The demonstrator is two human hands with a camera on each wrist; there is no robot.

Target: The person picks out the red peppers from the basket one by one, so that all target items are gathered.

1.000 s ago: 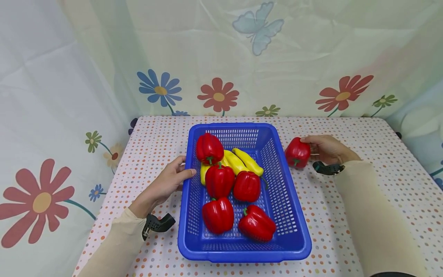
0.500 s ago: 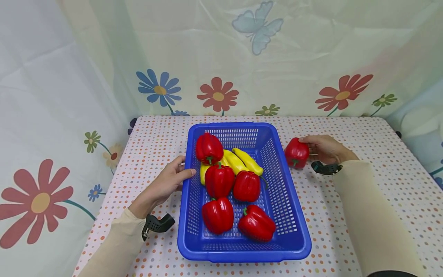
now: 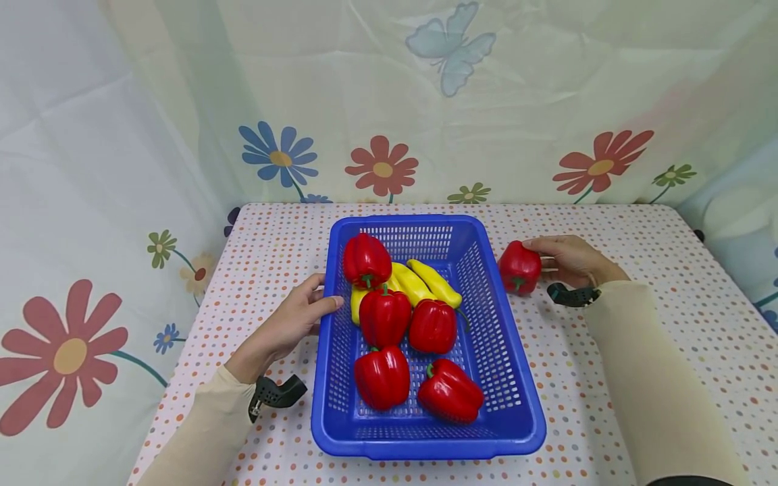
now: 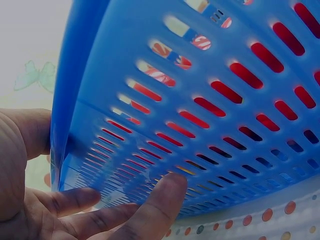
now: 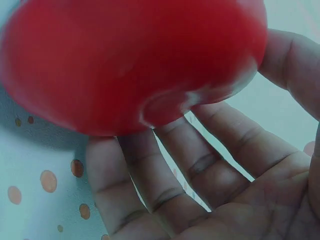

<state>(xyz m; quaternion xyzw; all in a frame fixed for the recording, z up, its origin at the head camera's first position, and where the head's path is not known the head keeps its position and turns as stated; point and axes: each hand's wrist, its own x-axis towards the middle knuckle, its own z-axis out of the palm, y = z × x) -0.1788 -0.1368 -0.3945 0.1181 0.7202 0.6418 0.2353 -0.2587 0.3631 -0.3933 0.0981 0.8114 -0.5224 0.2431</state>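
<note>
Red bell pepper (image 3: 519, 268): located outside the blue basket (image 3: 428, 449), just beside its right wall, in the grip of the right hand (image 3: 571, 260). Stem faces toward the wearer. Right wrist view: thumb (image 5: 295, 60) bears on 1 side of the pepper, 4 fingers (image 5: 205, 160) reach its rounded end, tips against the red skin, narrow gaps between them. Pepper thus sits between thumb and fingertips, ahead of the palm, which appears clear of it. Whether its lower side rests on the dotted tablecloth (image 3: 279, 253) cannot be told.

Left hand (image 3: 298, 314): grips the basket at its left edge, thumb over the rim, other fingers along the slotted outer wall. Left wrist view: those fingers parted, red showing through the slots.

Basket contents: 5 red peppers (image 3: 433, 326), plus several long yellow peppers (image 3: 431, 283) grouped toward the rear, partly covered; exact count uncertain. 1 red pepper at the rear left overlaps the yellow.

Surroundings: beige sleeves (image 3: 656, 378) on both arms, black wrist devices (image 3: 276, 391), pale curtain (image 3: 516, 128) printed with flowers and a butterfly (image 3: 451, 48).
</note>
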